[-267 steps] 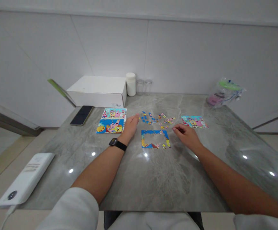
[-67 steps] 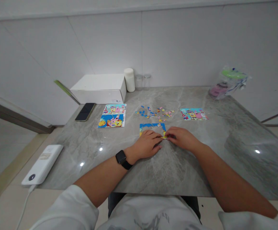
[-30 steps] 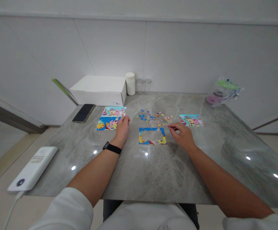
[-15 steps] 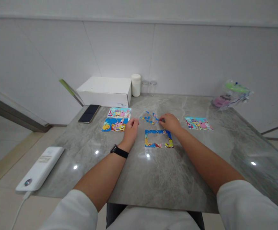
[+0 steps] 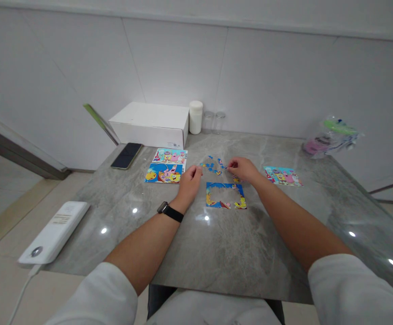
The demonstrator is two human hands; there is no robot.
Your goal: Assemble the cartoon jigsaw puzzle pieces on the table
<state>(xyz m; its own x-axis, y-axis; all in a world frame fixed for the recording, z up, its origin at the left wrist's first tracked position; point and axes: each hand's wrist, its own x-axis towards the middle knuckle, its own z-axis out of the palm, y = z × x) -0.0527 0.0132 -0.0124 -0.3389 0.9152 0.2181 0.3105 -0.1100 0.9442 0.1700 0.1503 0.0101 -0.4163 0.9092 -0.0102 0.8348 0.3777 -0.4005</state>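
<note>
A half-built puzzle frame (image 5: 225,196), blue and yellow with an empty middle, lies flat on the grey marble table (image 5: 216,234). Just behind it sit several loose puzzle pieces (image 5: 212,165). My right hand (image 5: 242,168) rests among those pieces with its fingertips pinched together; whether a piece is between them is too small to tell. My left hand (image 5: 190,180), with a black watch on the wrist, lies loosely curled on the table left of the frame and holds nothing.
Two cartoon picture cards (image 5: 166,165) lie to the left, another card (image 5: 283,175) to the right. A phone (image 5: 126,155), a white box (image 5: 151,123), a white jar (image 5: 195,117), two glass jars (image 5: 214,121), a plastic bag (image 5: 330,135) and a white power bank (image 5: 53,231) stand around.
Earlier both hands pressed on the frame's lower edge. Since then my right hand has reached back to the loose pieces and my left hand has drawn in beside the frame.
</note>
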